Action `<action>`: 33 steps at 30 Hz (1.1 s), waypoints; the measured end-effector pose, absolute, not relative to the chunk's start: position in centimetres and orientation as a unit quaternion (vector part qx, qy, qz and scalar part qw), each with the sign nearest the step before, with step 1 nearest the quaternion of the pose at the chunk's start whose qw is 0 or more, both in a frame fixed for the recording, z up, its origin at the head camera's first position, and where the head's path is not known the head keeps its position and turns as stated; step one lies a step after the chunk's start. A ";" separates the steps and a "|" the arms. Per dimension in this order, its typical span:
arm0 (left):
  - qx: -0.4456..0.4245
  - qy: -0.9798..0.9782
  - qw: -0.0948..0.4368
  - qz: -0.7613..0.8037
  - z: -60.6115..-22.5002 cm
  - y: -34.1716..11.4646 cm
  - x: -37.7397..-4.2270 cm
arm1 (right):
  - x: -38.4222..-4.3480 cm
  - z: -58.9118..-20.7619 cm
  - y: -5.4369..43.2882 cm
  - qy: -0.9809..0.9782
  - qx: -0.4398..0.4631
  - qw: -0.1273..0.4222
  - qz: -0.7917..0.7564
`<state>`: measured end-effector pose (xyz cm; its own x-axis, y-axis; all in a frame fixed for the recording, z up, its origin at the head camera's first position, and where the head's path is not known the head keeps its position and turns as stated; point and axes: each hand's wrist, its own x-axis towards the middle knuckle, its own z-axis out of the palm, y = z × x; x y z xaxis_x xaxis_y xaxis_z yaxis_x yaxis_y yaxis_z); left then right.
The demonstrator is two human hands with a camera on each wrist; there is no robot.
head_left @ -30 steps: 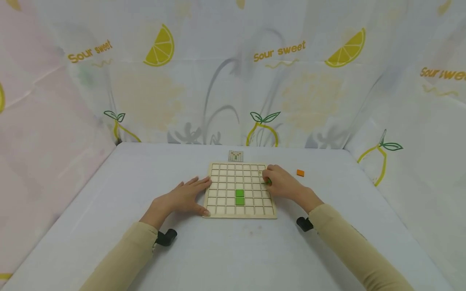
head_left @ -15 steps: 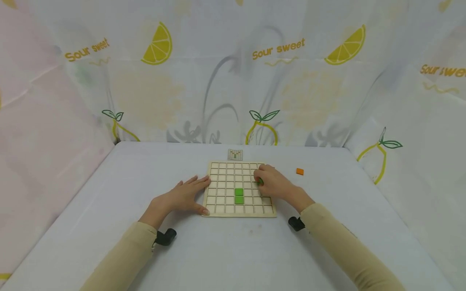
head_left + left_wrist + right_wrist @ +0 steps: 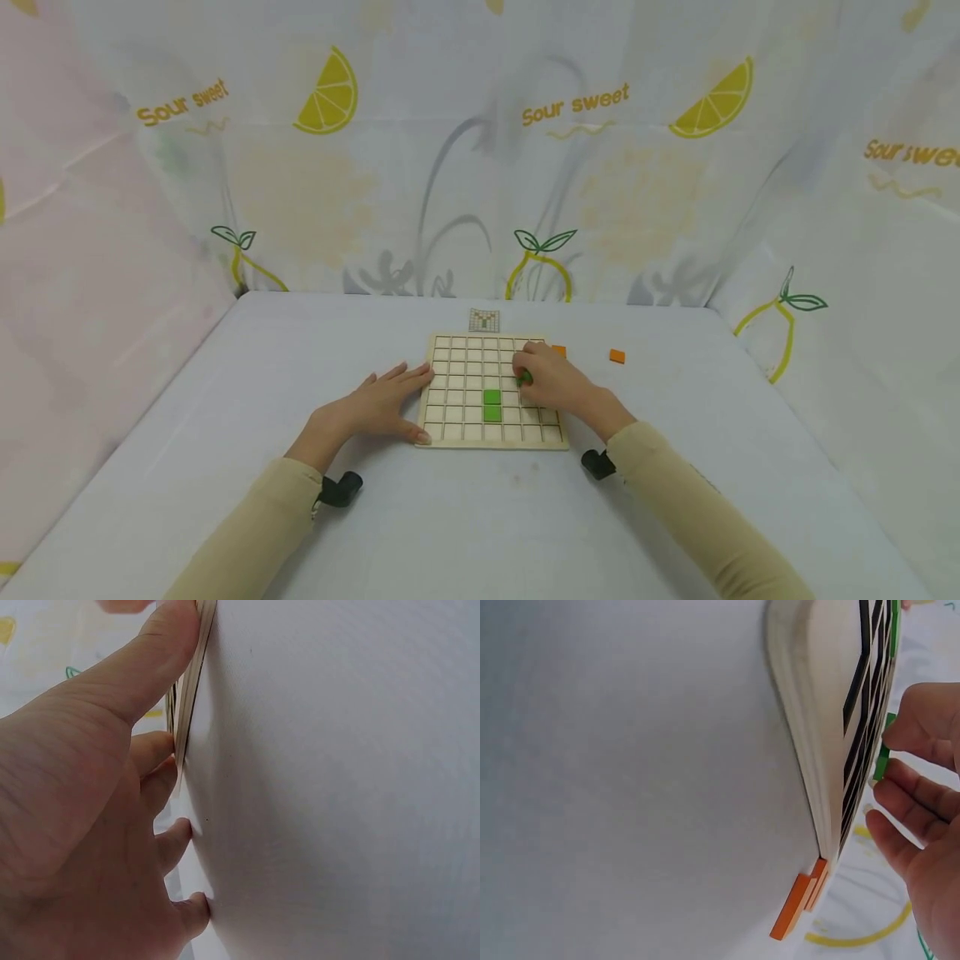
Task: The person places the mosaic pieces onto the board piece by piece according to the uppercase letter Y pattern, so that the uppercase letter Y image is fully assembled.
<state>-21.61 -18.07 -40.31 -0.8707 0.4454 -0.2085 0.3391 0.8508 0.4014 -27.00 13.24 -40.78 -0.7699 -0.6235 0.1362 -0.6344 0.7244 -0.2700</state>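
A wooden grid board (image 3: 474,382) lies on the table in the head view, with two green square tiles (image 3: 492,397) one in front of the other in its cells. Over the right part of the grid, my right hand (image 3: 557,380) pinches another green tile (image 3: 525,378). In the right wrist view that green tile (image 3: 883,754) stands on edge between thumb and fingers, close over the board. My left hand (image 3: 378,407) rests with spread fingers along the board's left side, its thumb (image 3: 161,656) at the near corner.
Behind the board lies a small card (image 3: 483,320) printed with a grid pattern. One orange tile (image 3: 559,351) sits beside the board's right edge, partly behind my right hand; another orange tile (image 3: 617,357) lies farther right. A patterned cloth (image 3: 375,192) hangs behind the table.
My right hand has moved left from the board's right edge to over the grid, carrying the green tile. An orange tile hidden behind it now shows. My left hand stays put.
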 end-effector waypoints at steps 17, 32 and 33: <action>0.206 0.949 0.156 0.179 -40.1 -17.8 -21.6 | -26.8 -40.7 11.8 -0.918 0.361 0.023 0.165; 0.208 0.950 0.148 0.180 -40.5 -18.0 -21.9 | -26.5 -40.3 11.0 -0.914 0.368 0.012 0.170; 0.207 0.950 0.148 0.180 -40.5 -18.0 -21.9 | -26.5 -40.3 11.0 -0.914 0.369 0.014 0.169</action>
